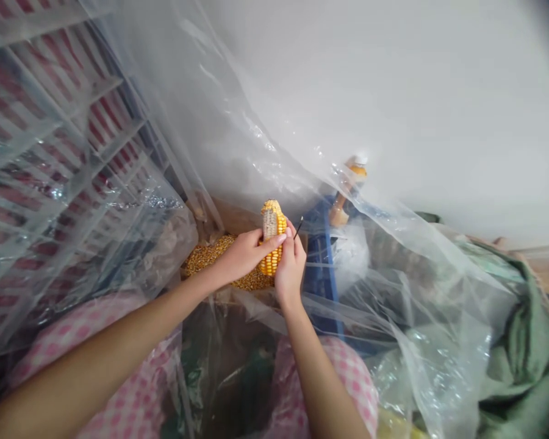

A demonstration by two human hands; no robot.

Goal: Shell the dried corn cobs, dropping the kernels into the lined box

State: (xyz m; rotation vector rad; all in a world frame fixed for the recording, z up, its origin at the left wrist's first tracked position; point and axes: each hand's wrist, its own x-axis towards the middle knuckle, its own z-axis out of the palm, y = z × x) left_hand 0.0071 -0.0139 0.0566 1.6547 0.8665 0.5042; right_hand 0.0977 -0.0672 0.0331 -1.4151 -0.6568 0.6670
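- Clear plastic sheeting [421, 305] hangs close on both sides of the corn cob, leaving my hands a narrow gap to work in.
- The corn cob [271, 239] stands upright between my hands, with a bare pale strip down the side facing me.
- My left hand [243, 256] is closed around the cob, its fingers curled across the kernels.
- My right hand [291, 269] is nearly closed, pinching a thin dark pick [298, 227] against the cob's right side.
- Loose kernels [219, 259] lie in a heap just below the cob.
- A blue rack [322, 274] stands to the cob's right, behind the sheeting.
- A green sack [526, 341] lies well right of the cob.
- Pink checked cloth [119, 347] lies below the cob, under my forearms.
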